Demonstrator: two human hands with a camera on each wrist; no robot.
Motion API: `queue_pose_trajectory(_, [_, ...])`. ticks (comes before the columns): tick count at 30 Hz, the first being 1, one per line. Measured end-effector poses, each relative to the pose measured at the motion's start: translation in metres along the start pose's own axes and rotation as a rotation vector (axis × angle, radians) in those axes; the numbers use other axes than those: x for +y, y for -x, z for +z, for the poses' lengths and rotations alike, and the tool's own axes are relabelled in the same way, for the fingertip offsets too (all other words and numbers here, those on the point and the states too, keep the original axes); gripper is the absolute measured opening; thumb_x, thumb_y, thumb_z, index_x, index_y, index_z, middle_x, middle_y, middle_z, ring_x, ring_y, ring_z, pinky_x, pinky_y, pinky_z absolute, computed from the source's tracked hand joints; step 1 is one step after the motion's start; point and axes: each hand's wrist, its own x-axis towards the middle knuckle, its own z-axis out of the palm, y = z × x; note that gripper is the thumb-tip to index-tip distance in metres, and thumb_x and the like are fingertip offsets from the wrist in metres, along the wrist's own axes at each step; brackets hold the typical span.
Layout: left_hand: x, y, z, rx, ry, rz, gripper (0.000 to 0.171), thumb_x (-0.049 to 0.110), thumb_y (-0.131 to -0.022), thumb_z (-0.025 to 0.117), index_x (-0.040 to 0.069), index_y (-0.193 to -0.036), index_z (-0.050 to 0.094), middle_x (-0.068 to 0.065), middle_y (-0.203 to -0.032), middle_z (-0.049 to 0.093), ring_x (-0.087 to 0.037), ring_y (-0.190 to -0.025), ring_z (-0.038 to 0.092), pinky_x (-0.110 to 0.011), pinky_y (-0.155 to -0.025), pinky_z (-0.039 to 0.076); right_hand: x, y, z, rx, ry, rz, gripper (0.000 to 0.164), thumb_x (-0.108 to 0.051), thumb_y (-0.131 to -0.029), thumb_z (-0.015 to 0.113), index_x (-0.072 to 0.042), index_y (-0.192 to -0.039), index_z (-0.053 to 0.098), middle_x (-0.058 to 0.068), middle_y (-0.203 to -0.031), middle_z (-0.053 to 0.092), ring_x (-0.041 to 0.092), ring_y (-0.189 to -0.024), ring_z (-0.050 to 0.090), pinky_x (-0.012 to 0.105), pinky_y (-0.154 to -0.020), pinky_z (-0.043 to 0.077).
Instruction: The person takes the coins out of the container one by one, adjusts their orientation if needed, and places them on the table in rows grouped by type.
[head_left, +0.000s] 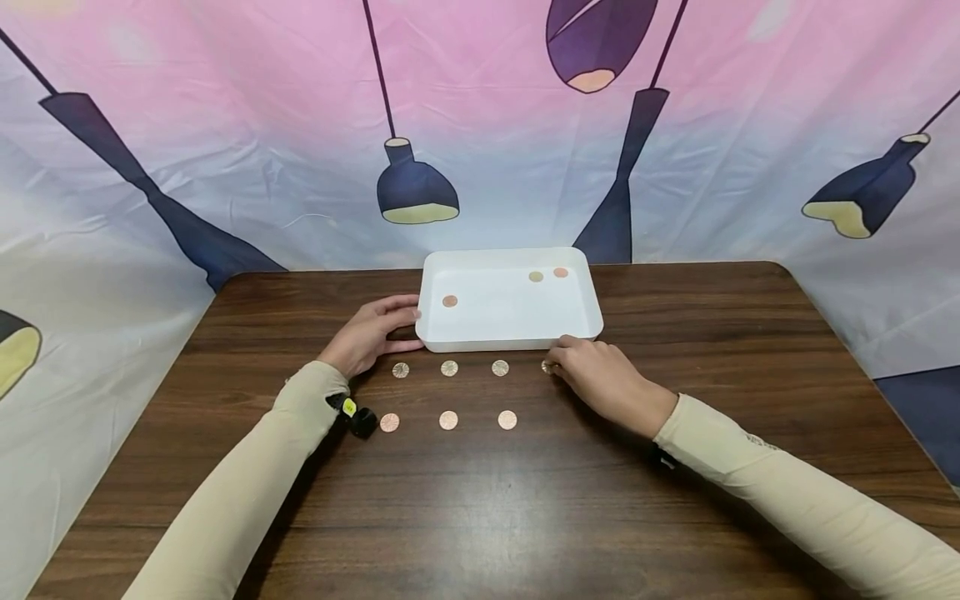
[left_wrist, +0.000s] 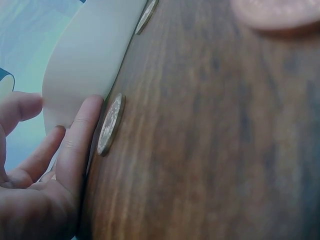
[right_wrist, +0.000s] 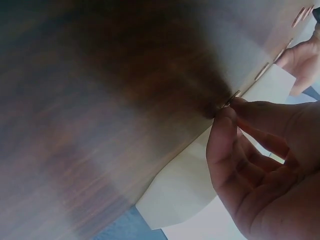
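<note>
In the head view, my right hand (head_left: 603, 379) is at the tray's front right corner. Its thumb and forefinger pinch a brass-coloured coin (head_left: 547, 367) at the table surface; the right wrist view shows that coin (right_wrist: 231, 99) edge-on between the fingertips. My left hand (head_left: 369, 333) touches the left end of the white tray (head_left: 480, 344) with extended fingers, which lie against the tray wall (left_wrist: 82, 65) in the left wrist view. Two copper-coloured coins, one at the left (head_left: 450, 301) and one at the back right (head_left: 561, 272), lie in the tray with a yellowish coin (head_left: 536, 277).
Three brass-coloured coins (head_left: 449, 368) lie in a row before the tray on the brown wooden table (head_left: 480, 508). Nearer stand three copper-coloured coins (head_left: 448, 420) in another row, lying flat. A printed cloth (head_left: 315, 192) hangs behind the table's back edge.
</note>
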Motion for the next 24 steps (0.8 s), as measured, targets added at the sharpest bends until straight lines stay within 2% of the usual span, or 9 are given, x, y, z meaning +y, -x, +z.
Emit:
queue_pose_trajectory(15, [0.003, -0.001, -0.001, 0.003, 0.014, -0.004, 0.060, 0.020, -0.108, 0.062, 0.009, -0.163, 0.039, -0.015, -0.160, 0.041, -0.035, -0.138, 0.052, -0.040, -0.098, 0.063, 0.003, 0.000, -0.001, -0.006, 0.006, 0.012, 0.006, -0.011, -0.098, 0.077, -0.012, -0.104, 0.079, 0.001, -0.098, 0.070, 0.027, -0.078, 0.074, 0.046, -0.061, 0.063])
queue_pose_trajectory(19, [0.003, -0.001, -0.001, 0.002, 0.019, -0.006, 0.060, 0.019, -0.108, 0.063, 0.008, -0.162, 0.039, -0.016, -0.160, 0.041, -0.035, -0.138, 0.052, -0.040, -0.098, 0.063, 0.004, 0.000, -0.004, 0.020, -0.037, 0.016, 0.003, -0.011, -0.097, 0.078, -0.014, -0.098, 0.077, -0.002, -0.092, 0.068, 0.022, -0.075, 0.072, 0.045, -0.061, 0.062])
queue_pose_trajectory(24, [0.001, 0.000, -0.001, -0.003, 0.017, -0.009, 0.060, 0.019, -0.108, 0.062, 0.008, -0.163, 0.039, -0.016, -0.160, 0.041, -0.035, -0.138, 0.052, -0.040, -0.099, 0.063, 0.006, -0.005, -0.017, 0.059, -0.121, 0.043, 0.007, -0.009, -0.096, 0.078, -0.015, -0.092, 0.078, -0.005, -0.086, 0.070, 0.015, -0.076, 0.067, 0.043, -0.064, 0.060])
